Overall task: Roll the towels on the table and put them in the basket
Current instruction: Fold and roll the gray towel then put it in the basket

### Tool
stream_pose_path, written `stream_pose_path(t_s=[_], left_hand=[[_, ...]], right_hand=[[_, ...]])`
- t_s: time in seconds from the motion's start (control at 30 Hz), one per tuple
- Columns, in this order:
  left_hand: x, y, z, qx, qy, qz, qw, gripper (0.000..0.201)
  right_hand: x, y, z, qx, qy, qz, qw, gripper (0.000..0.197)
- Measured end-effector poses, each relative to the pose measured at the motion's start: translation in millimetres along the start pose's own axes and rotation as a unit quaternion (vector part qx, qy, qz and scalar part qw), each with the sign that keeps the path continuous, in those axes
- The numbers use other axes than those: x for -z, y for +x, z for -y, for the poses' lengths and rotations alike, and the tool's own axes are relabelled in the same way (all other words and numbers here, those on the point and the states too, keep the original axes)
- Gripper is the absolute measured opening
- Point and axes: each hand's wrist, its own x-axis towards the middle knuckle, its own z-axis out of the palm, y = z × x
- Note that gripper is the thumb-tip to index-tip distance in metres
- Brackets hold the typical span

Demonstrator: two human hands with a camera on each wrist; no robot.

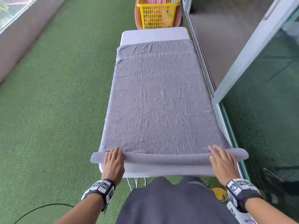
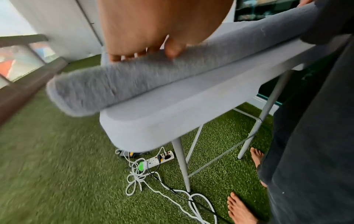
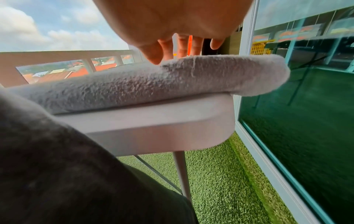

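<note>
Covering most of the floor, green artificial turf (image 1: pixel 53 97) runs wide and open along the table's left side. On the right, a glass sliding door with a pale frame (image 1: pixel 252 65) stands close beside the table's long edge, leaving only a narrow strip there.

Long white plastic folding table (image 1: pixel 153 35): narrow, on thin grey metal legs; bare top shows at the far end and as a band along the near edge.

Grey terry towel (image 1: pixel 160 97): lies flat along the table, covering nearly its full width. Its near end is turned into a thin roll lying across the table, parallel to the near edge and just inside it. Both roll ends overhang the table's side edges. Far hem stops short of the table's far end.

Yellow plastic lattice basket (image 1: pixel 157 15): beyond the far end of the table, resting on something orange; pink fabric inside.

White power strip with tangled white cables (image 2: pixel 159 160): on the turf under the table's near left corner, beside a leg.

Left hand (image 1: pixel 114 160): fingers straight, palm down on the roll near its left end, nothing clasped.

Right hand (image 1: pixel 222 160): fingers spread and extended, pressing the roll near its right end, likewise clasping nothing.
</note>
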Motion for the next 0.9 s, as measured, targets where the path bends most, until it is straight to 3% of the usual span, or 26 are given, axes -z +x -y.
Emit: stream_pose_path(t_s=[0.1,0.2,0.3,0.4,0.5,0.6,0.67,0.77,0.87,0.9], left_hand=[[-12.5,-17.4,4.6,-0.021,-0.020,0.021,0.999,0.052],[-11.6,-27.7,9.6,-0.060,-0.028,0.015,0.998,0.053],[-1.3,-23.4,6.3,-0.058,-0.029,-0.013,0.998,0.009],[4.3,-10.4,1.4,-0.039,-0.028,-0.020,0.999,0.031],[-1.9,-2.9,0.5,0.009,-0.010,0.002,1.000,0.061],[-5.1,-14.3,0.7,-0.024,0.007,0.009,1.000,0.044],[-8.2,-22.1,1.8,-0.034,0.010,0.022,0.999,0.046],[-2.2,-19.6,2.1,-0.023,0.021,0.017,0.999,0.015],[4.3,-7.7,-1.0,-0.004,0.036,0.027,0.999,0.049],[3.6,-4.4,-0.7,-0.006,0.030,0.015,0.999,0.061]], right_hand=[[-13.8,-11.7,-9.9,0.053,-0.026,0.040,0.997,0.055],[-17.5,-24.2,-11.5,0.018,-0.027,0.100,0.994,0.071],[-3.3,-18.3,-2.5,0.002,-0.051,0.112,0.992,0.048],[12.8,2.2,5.8,0.000,-0.077,0.078,0.994,0.027],[16.4,12.3,9.5,-0.022,-0.032,0.044,0.998,0.045],[7.5,2.0,4.2,0.002,-0.027,0.091,0.996,0.057],[1.0,-10.2,-1.1,0.011,-0.061,0.118,0.991,0.058],[11.0,-11.2,3.4,-0.008,-0.077,0.138,0.987,0.036],[22.6,6.7,9.1,0.002,-0.073,0.147,0.986,0.022],[23.8,11.8,9.0,0.003,-0.064,0.131,0.989,0.029]])
